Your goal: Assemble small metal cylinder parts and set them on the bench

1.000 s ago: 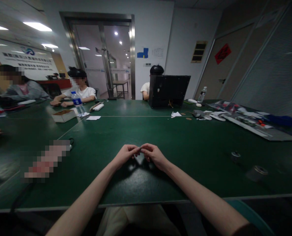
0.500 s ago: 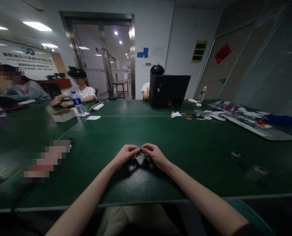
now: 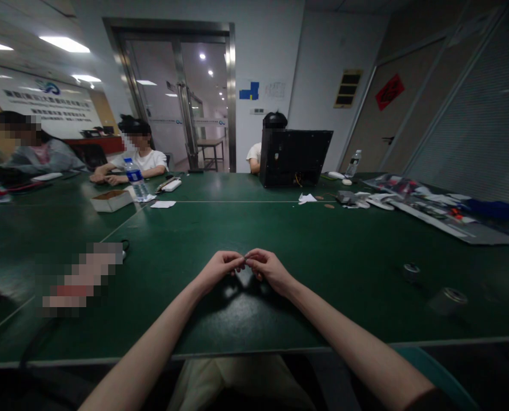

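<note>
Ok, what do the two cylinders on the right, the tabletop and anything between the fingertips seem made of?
Near cylinder: likely metal, dull grey, from its brighter rim.
Far cylinder: probably metal too, grey with small glints.
Tabletop: dark green, satin, shown by soft reflections; perhaps rubber or laminate.
Between the fingertips: too small and dim to tell.

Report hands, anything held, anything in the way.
Left hand, right hand pinching close together. Tiny piece between them, too small to identify. Nearest cylinder off right, out of the way.

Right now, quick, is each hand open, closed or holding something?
Left hand: closed in a pinch; anything held is too small to tell.
Right hand: pinched closed; contents also unclear.
</note>
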Demonstrator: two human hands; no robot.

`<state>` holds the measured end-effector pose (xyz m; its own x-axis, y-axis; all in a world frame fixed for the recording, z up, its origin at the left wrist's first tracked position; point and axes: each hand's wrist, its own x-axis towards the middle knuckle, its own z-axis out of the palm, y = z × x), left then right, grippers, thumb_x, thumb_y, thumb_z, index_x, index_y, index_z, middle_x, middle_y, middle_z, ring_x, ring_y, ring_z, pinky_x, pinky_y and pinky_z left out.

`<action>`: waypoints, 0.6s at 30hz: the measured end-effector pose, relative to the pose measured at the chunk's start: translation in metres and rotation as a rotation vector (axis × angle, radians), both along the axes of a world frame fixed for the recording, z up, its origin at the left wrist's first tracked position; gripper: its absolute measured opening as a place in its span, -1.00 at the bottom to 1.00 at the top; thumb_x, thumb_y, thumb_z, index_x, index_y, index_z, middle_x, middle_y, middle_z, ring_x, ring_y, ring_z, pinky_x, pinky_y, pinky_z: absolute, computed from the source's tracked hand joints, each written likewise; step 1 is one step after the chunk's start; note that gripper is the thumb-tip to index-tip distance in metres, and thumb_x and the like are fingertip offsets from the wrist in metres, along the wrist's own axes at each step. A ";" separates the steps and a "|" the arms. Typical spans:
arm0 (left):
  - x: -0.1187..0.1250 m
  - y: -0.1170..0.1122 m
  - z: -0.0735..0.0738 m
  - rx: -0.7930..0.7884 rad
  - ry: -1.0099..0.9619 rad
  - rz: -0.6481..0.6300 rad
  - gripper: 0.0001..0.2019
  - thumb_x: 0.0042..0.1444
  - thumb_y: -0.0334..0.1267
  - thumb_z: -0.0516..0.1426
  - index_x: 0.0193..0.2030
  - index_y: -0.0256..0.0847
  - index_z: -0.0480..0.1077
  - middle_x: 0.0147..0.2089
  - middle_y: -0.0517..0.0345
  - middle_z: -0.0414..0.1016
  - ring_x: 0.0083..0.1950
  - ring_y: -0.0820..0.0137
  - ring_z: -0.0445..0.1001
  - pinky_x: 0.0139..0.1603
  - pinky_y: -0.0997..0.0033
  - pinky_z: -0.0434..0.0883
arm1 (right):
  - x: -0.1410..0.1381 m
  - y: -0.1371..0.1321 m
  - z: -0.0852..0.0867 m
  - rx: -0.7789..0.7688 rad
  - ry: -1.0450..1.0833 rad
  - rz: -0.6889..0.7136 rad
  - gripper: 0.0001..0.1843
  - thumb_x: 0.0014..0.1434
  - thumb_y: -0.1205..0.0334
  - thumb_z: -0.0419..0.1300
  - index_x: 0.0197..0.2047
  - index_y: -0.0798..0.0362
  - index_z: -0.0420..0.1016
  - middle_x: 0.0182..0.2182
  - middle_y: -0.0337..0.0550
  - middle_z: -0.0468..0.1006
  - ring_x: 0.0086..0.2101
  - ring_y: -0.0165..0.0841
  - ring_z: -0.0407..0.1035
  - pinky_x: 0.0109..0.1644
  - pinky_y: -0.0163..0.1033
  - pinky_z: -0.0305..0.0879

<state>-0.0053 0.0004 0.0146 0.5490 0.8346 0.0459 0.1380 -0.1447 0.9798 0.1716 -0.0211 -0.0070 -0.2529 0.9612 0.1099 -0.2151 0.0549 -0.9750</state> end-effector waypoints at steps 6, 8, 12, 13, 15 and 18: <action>-0.001 0.002 -0.002 -0.030 -0.013 -0.004 -0.65 0.02 0.00 0.18 -0.36 -0.33 0.45 -0.45 0.18 0.39 -0.47 0.53 0.28 -0.44 0.57 0.20 | 0.000 0.000 0.000 0.011 -0.013 0.002 -0.63 -0.10 0.02 0.35 -0.29 0.07 0.44 -0.54 -0.32 0.42 -0.64 -0.58 0.11 -0.64 -0.44 0.03; -0.001 0.002 -0.002 -0.022 -0.011 -0.002 -0.65 0.01 0.00 0.18 -0.37 -0.33 0.45 -0.45 0.17 0.40 -0.47 0.53 0.28 -0.45 0.56 0.20 | 0.000 0.000 -0.001 0.014 -0.017 -0.003 -0.64 -0.10 0.02 0.34 -0.30 0.07 0.44 -0.54 -0.32 0.41 -0.64 -0.58 0.12 -0.64 -0.44 0.03; 0.000 0.001 -0.001 -0.001 -0.002 0.004 -0.64 0.01 0.02 0.17 -0.39 -0.33 0.45 -0.46 0.17 0.39 -0.46 0.51 0.28 -0.44 0.56 0.21 | -0.001 0.000 -0.001 0.017 -0.027 -0.010 -0.64 -0.12 0.03 0.35 -0.30 0.06 0.44 -0.53 -0.31 0.43 -0.64 -0.58 0.12 -0.65 -0.43 0.03; 0.000 0.000 0.000 0.000 0.000 0.005 -0.63 0.01 0.02 0.17 -0.39 -0.33 0.45 -0.47 0.17 0.38 -0.46 0.51 0.28 -0.44 0.56 0.21 | 0.000 0.000 0.000 0.018 -0.024 -0.008 -0.64 -0.12 0.03 0.35 -0.29 0.06 0.44 -0.51 -0.31 0.43 -0.64 -0.58 0.12 -0.65 -0.43 0.03; 0.000 0.000 0.000 0.000 0.002 0.008 -0.63 0.01 0.03 0.16 -0.40 -0.32 0.44 -0.47 0.18 0.37 -0.45 0.50 0.28 -0.44 0.55 0.21 | 0.000 -0.001 0.000 0.021 -0.016 -0.003 -0.64 -0.12 0.05 0.36 -0.29 0.06 0.44 -0.50 -0.30 0.44 -0.63 -0.58 0.13 -0.65 -0.44 0.04; 0.001 -0.001 0.000 -0.002 0.001 0.016 -0.62 0.00 0.05 0.16 -0.41 -0.32 0.44 -0.48 0.18 0.38 -0.45 0.49 0.29 -0.44 0.55 0.22 | 0.001 -0.001 0.000 0.027 -0.016 0.001 -0.66 -0.11 0.07 0.35 -0.29 0.06 0.44 -0.51 -0.31 0.43 -0.63 -0.57 0.14 -0.65 -0.45 0.05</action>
<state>-0.0048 -0.0001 0.0145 0.5359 0.8431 0.0439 0.1412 -0.1408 0.9799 0.1721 -0.0222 -0.0069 -0.2558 0.9577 0.1318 -0.2000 0.0810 -0.9764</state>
